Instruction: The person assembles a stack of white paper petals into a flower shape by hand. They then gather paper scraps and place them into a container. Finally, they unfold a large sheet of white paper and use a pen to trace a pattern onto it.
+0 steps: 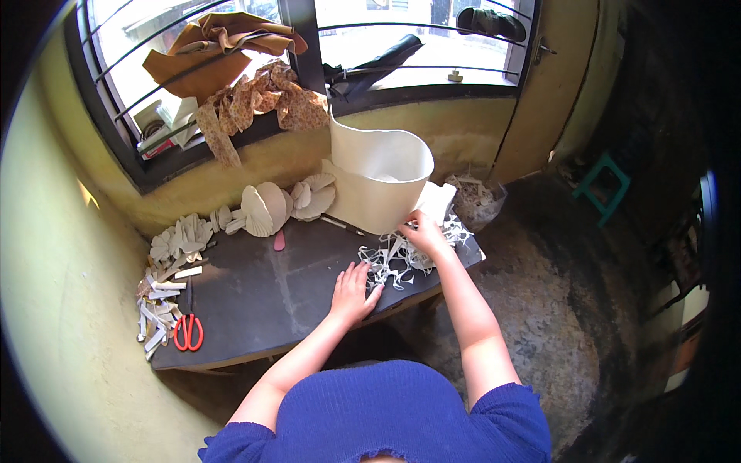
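Observation:
My left hand (353,293) lies with fingers stretched out at the front edge of the dark table (255,285). Its fingertips touch a pile of curly white cut-out scraps (397,258). My right hand (423,234) is at the far side of that pile, by the foot of a large curled white sheet (370,197). Its fingers are bent together; a small dark spot shows at them, and what they hold, if anything, is hidden. A dark pen (342,224) lies left of the sheet. Red-handled scissors (188,332) rest at the table's left end.
White petal-like discs (266,208) line the wall side, with a pink piece (279,241) before them. Paper strips (158,312) pile at the left. A bag of scraps (478,201) stands past the table's right end. Brown cloth (224,54) hangs at the barred window; a green stool (602,189) stands right.

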